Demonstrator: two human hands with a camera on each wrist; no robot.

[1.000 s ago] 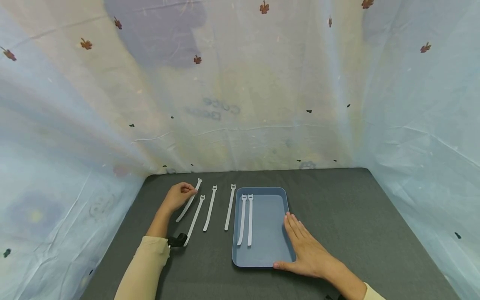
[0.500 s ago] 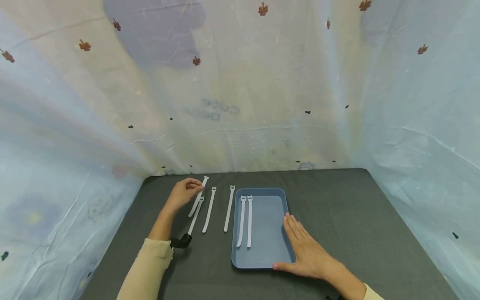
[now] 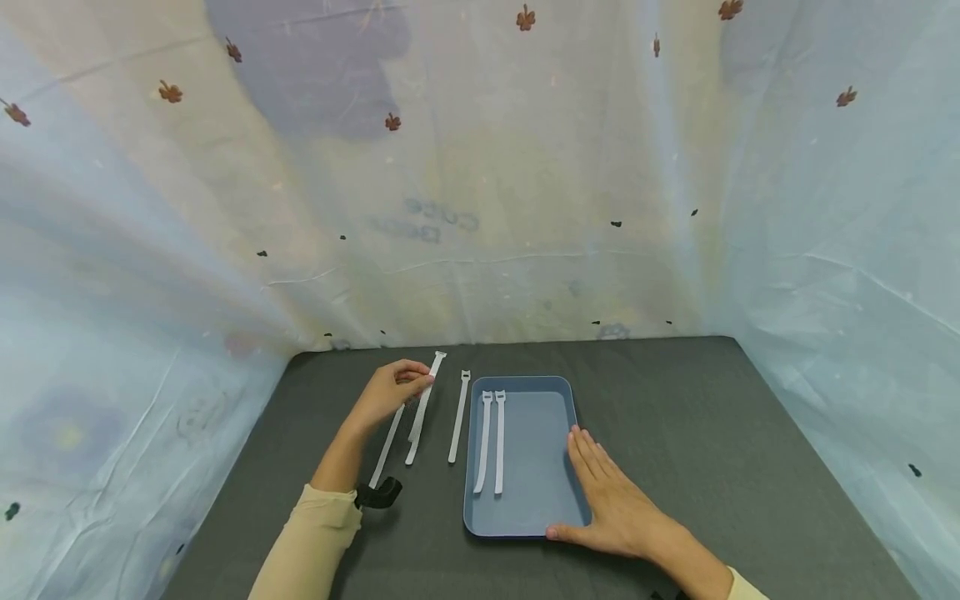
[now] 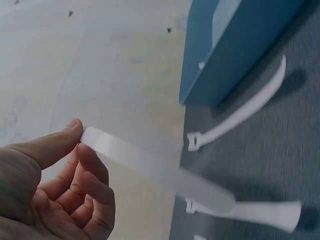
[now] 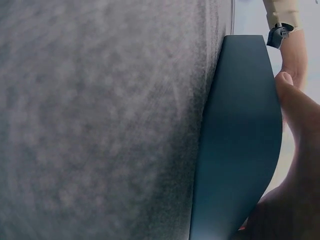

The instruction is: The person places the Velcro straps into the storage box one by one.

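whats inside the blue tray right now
Two white straps lie side by side in the left half of the blue tray. The right hand rests flat over its right edge, hiding whatever lies beneath.

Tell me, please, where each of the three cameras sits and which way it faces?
Head: worn high, looking forward and down at the grey table; both hands and sleeves show.
Left wrist: behind the left hand, facing the white strap it pinches; fingers show.
Right wrist: low by the right hand, looking along the table; thumb shows.
Shared: the blue tray appears in all three views.
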